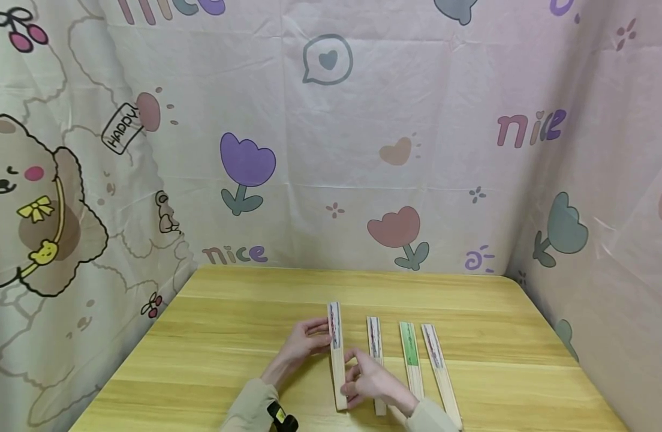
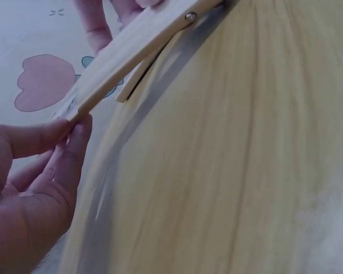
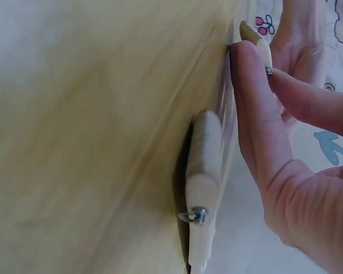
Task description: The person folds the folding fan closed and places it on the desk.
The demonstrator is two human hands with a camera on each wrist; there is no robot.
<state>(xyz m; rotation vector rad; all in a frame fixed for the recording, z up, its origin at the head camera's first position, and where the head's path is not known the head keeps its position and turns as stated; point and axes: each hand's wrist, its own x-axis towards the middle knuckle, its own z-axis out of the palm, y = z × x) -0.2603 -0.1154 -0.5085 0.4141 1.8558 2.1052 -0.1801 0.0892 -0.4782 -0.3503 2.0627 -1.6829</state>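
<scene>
A folded fan (image 1: pixel 337 366) of pale wooden sticks, with a printed white strip on its upper half, is held between both hands. My left hand (image 1: pixel 304 345) pinches its far, printed part from the left. In the left wrist view the thumb and fingertips meet at the edge of the fan (image 2: pixel 128 45), which slants above the table. My right hand (image 1: pixel 371 379) pinches the near end from the right. The right wrist view has its thumb beside the metal rivet (image 3: pixel 268 72) and its index finger on the other side.
To the right, three more folded fans lie side by side on the wooden table (image 1: pixel 212 336): one white-printed (image 1: pixel 375 345), one green (image 1: pixel 409 345) and another white-printed (image 1: pixel 433 348). A printed cloth (image 1: pixel 331 150) hangs behind and on both sides. A black strap sits at the left cuff.
</scene>
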